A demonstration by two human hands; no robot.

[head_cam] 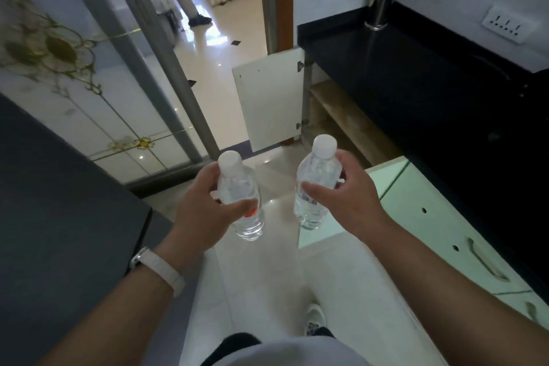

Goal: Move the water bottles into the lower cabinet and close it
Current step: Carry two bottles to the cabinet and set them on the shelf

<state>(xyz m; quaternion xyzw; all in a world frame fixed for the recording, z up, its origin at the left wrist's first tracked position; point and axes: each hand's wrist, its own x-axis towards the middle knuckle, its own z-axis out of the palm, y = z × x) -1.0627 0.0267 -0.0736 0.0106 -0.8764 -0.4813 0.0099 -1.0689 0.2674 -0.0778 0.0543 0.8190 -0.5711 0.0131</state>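
Note:
I hold two clear water bottles with white caps upright above the floor. My left hand (205,202) grips the left bottle (240,190) around its middle. My right hand (344,193) grips the right bottle (316,175) the same way. Ahead and to the right, under the black countertop (395,68), the lower cabinet (341,119) stands open, with its wooden shelf visible. Its white door (270,98) is swung out to the left. A second, pale green door (386,184) stands open just right of my right hand.
A steel holder with utensils (380,9) and a wall socket (505,24) are at the countertop's back. A dark surface (59,202) fills the left. A sliding glass door (89,83) opens onto a room where a person sits. Closed green cabinet fronts with handles (487,261) run at lower right.

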